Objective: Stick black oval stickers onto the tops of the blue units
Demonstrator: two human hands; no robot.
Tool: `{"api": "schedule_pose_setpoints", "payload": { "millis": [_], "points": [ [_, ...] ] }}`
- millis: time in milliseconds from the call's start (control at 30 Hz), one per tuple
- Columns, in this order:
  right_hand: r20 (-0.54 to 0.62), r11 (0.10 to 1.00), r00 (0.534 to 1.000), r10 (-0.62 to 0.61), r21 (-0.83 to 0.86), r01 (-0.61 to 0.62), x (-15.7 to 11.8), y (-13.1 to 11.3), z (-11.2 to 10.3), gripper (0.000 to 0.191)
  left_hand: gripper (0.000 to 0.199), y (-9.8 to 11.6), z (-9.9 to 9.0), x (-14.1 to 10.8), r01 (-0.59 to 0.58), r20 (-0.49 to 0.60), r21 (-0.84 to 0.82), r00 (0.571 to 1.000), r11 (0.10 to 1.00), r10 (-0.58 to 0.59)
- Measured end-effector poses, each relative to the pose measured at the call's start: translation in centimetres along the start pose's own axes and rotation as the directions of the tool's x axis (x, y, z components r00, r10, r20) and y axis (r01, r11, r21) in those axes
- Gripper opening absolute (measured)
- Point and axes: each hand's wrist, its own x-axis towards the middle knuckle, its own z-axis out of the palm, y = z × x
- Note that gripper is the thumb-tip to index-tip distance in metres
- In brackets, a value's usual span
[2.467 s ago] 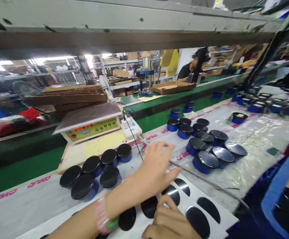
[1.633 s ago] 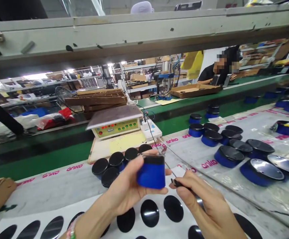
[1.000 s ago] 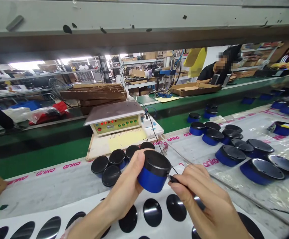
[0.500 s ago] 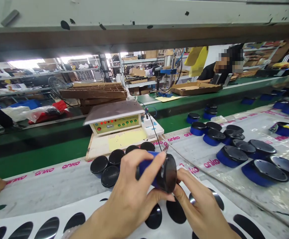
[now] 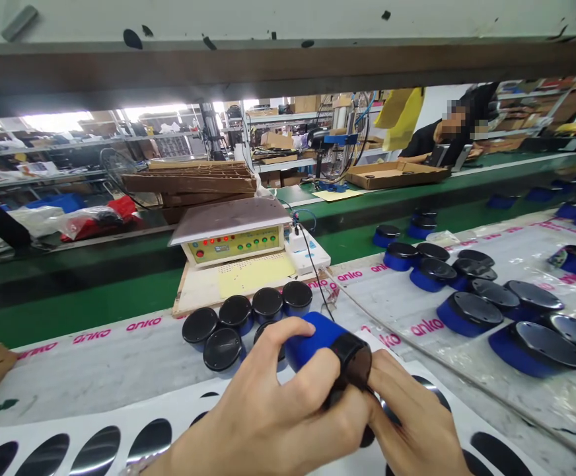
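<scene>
My left hand (image 5: pixel 278 396) is closed around a short blue cylinder with a black end (image 5: pixel 318 334), tilted with that end facing right. The thumb and fingers of my right hand (image 5: pixel 409 416) are pinched together against the lower right rim of the black end. Whatever lies between those fingertips is hidden. Under both hands spreads a white sheet (image 5: pixel 248 456) bearing black oval discs (image 5: pixel 94 449). Just beyond my left hand stand several black-topped cylinders (image 5: pixel 236 311) in a cluster.
More blue-and-black cylinders (image 5: pixel 469 311) stand at the right on the plastic-covered bench (image 5: pixel 94 360). A control box (image 5: pixel 233 241) sits on a board behind the cluster. A thin rod (image 5: pixel 417 347) crosses the right side. Beyond the green belt (image 5: pixel 94 291), a person (image 5: pixel 419 142) works beside a cardboard tray (image 5: pixel 392 173).
The held cylinder has tipped and moved slightly right, showing more of its blue side. My left fingers have shifted their grip underneath it, and my right hand stays at its rim.
</scene>
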Motion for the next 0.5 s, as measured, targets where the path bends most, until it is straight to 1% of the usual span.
{"api": "schedule_pose_setpoints", "payload": {
  "millis": [167,233,267,300,333,367,400,433,467,500],
  "points": [
    [0.006,0.998,1.0,-0.004,-0.058,0.004,0.0,0.2,-0.8,0.008,0.023,0.2,0.6,-0.1,0.051,-0.052,0.003,0.997,0.999,-0.051],
    [0.025,0.998,1.0,-0.001,-0.055,0.003,0.0,0.2,-1.0,0.008,0.028,0.3,0.7,-0.1,0.081,-0.074,-0.037,0.994,0.996,-0.083],
    [0.041,0.999,0.999,0.0,-0.048,0.002,-0.1,0.2,-1.0,0.009,0.032,0.3,0.8,-0.1,0.12,-0.065,-0.076,0.99,0.99,-0.125],
    [0.065,0.999,0.998,-0.003,-0.042,0.006,-0.2,0.2,-1.0,0.011,0.04,0.4,0.8,0.0,0.18,-0.022,-0.118,0.983,0.977,-0.184],
    [0.099,0.999,0.995,-0.01,-0.04,0.014,-0.4,0.2,-1.0,0.013,0.049,0.4,0.8,0.0,0.25,0.053,-0.158,0.968,0.955,-0.245],
    [0.148,0.999,0.989,-0.02,-0.044,0.027,-0.6,0.2,-1.1,0.015,0.057,0.4,0.9,-0.1,0.323,0.15,-0.188,0.943,0.928,-0.297],
    [0.192,0.998,0.981,-0.03,-0.055,0.041,-1.0,0.4,-1.2,0.017,0.062,0.3,1.0,-0.2,0.387,0.25,-0.204,0.909,0.899,-0.335],
    [0.227,0.996,0.973,-0.037,-0.075,0.056,-1.4,0.7,-1.5,0.017,0.063,0.3,1.3,-0.3,0.435,0.319,-0.205,0.876,0.877,-0.361],
    [0.229,0.991,0.972,-0.045,-0.111,0.072,-1.9,1.1,-2.0,0.015,0.061,0.1,1.6,-0.5,0.47,0.349,-0.195,0.854,0.861,-0.387],
    [0.182,0.985,0.983,-0.038,-0.161,0.068,-2.5,1.6,-2.7,0.011,0.058,0.0,2.1,-0.8,0.503,0.337,-0.171,0.838,0.847,-0.43]
  ]
}}
